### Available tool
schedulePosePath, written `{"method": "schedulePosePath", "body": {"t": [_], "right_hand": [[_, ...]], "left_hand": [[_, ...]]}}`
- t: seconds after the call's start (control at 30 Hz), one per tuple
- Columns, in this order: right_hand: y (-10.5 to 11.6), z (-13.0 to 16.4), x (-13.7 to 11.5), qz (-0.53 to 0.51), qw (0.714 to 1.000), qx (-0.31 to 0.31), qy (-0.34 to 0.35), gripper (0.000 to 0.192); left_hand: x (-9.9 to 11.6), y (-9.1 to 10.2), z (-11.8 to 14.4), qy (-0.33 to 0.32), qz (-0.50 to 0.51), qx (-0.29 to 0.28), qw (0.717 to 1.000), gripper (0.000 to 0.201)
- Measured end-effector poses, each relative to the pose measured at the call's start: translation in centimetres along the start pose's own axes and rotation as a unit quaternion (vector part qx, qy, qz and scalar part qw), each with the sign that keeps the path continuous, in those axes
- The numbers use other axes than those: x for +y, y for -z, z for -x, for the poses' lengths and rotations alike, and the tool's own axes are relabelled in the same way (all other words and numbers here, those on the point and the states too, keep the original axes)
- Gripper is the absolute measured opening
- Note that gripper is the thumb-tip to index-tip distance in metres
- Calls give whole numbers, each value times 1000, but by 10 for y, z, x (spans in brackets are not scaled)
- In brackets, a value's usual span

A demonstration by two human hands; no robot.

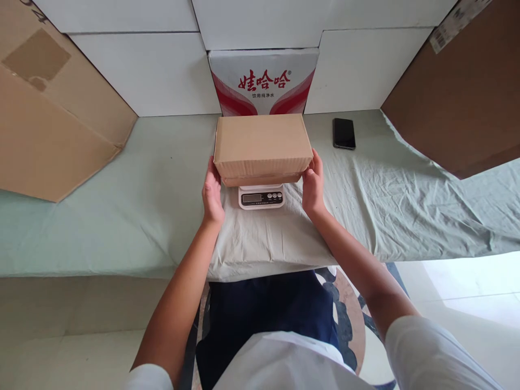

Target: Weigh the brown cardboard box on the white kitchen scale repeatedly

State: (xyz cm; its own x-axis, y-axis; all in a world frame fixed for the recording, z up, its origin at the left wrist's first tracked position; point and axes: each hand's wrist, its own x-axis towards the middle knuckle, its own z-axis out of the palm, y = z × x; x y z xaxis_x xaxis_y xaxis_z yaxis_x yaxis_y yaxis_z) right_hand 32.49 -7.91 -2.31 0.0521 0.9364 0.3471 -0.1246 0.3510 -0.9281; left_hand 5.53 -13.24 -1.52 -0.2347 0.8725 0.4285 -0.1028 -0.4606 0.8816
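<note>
A closed brown cardboard box [263, 143] rests on, or just over, a small white kitchen scale [260, 205]; the contact between them is hidden. Below the box's near edge show the scale's dark display and its buttons. My left hand [212, 192] presses against the box's left side, its fingers running back along it. On the right side, my right hand [313, 184] grips the near corner with fingers curled around the edge. Between the two hands the box is held level. The underside of the box cannot be seen.
Green cloth [170, 216] covers the table. A black phone [343, 134] lies at the right. Behind the box stands a white and red printed carton [264, 70] against white panels. Large cardboard pieces stand at the left [60, 124] and right [459, 103].
</note>
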Motion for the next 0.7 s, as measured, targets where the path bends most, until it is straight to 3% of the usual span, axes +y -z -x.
{"method": "schedulePosePath", "body": {"t": [0.4,0.7], "right_hand": [[-4,0,-4,-15,1000,1,2,66],[-4,0,-5,-7,1000,-5,-3,65]], "left_hand": [[2,-2,0,8,1,-1,1000,71],[5,-4,0,16,-10,5,1000,79]]}}
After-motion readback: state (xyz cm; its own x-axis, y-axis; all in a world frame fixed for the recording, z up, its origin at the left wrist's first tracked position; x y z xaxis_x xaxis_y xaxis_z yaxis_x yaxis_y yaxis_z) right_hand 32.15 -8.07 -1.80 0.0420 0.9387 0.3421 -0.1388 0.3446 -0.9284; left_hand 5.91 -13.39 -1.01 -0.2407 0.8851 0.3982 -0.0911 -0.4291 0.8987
